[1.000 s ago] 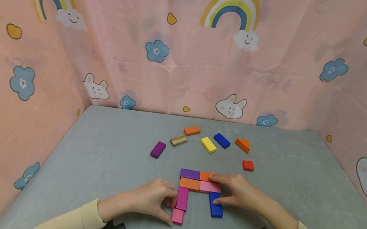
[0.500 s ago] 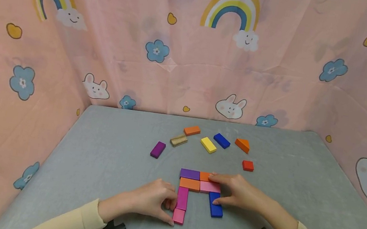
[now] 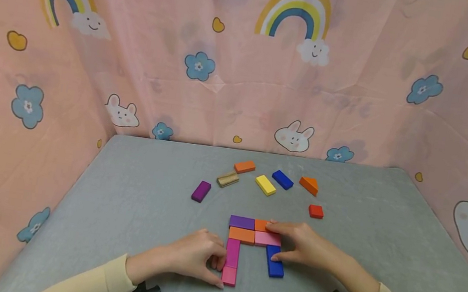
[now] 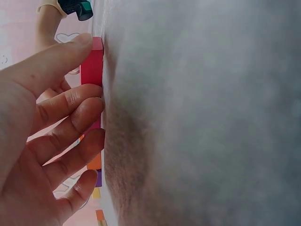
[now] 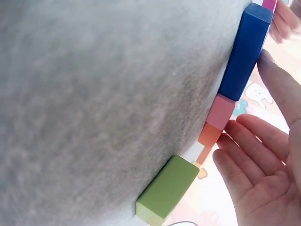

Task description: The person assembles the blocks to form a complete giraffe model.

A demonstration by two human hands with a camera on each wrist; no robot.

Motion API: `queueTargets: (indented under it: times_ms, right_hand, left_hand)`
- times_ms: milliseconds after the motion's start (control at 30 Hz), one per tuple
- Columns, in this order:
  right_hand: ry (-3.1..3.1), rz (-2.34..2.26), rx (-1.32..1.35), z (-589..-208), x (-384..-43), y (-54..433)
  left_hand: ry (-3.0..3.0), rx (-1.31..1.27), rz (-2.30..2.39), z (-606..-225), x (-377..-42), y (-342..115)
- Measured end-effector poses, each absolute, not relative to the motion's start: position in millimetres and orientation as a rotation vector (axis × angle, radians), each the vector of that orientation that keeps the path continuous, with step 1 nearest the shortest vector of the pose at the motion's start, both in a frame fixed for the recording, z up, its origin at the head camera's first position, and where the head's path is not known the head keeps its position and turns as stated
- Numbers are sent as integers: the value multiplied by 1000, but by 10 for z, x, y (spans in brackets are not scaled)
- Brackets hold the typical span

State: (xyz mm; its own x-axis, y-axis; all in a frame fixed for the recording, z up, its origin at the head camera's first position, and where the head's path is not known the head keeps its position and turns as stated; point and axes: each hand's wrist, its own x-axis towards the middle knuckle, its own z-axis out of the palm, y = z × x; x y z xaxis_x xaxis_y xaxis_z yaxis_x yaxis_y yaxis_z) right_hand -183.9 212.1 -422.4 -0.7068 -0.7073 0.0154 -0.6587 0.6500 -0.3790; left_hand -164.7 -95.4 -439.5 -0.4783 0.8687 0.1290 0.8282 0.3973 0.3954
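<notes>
Small pink block [image 3: 229,276] sits at the near end of the left column, end to end w/ the magenta block [image 3: 233,252]. L hand [image 3: 199,257]: grip not clamped, fingers apart & loosely bent; thumb tip at small pink block's near left corner, other fingers by the column's left side. R hand [image 3: 307,244]: thumb & fingers spread, thumb on dark blue block [image 3: 275,267], forefinger on corner orange block [image 3: 260,224]. Dark blue block is slanted, far end against pale pink block [image 3: 267,239]. Left of that, touching: mid orange block [image 3: 241,235]; behind it, violet block [image 3: 242,222]. Farther back on the table [image 3: 140,192], L to R: plum, wood-colored, orange, yellow, blue pcs, orange triangle [image 3: 309,185], w/ red block [image 3: 316,212] nearer. Pink patterned cloth [image 3: 233,90] behind.
</notes>
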Motion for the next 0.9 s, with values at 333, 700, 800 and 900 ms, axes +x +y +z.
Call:
queueTargets:
  times_ms: [333,700,800,900]
  right_hand:
    - [2723,-549,-1115,-4211,-1854,2120]
    - [2721,-540,-1113,-4227,-1845,2114]
    - [2727,-537,-1111,-4225,-1838,2114]
    - [2728,-540,-1112,-4219,-1832,2118]
  left_hand:
    - [2630,1556,708,-4281,-1764,-935]
    - [2672,1400,706,-4315,-2012,-772]
    - [2658,1380,679,-4332,-2032,-756]
    - [2641,1345,652,-4332,-2035,-752]
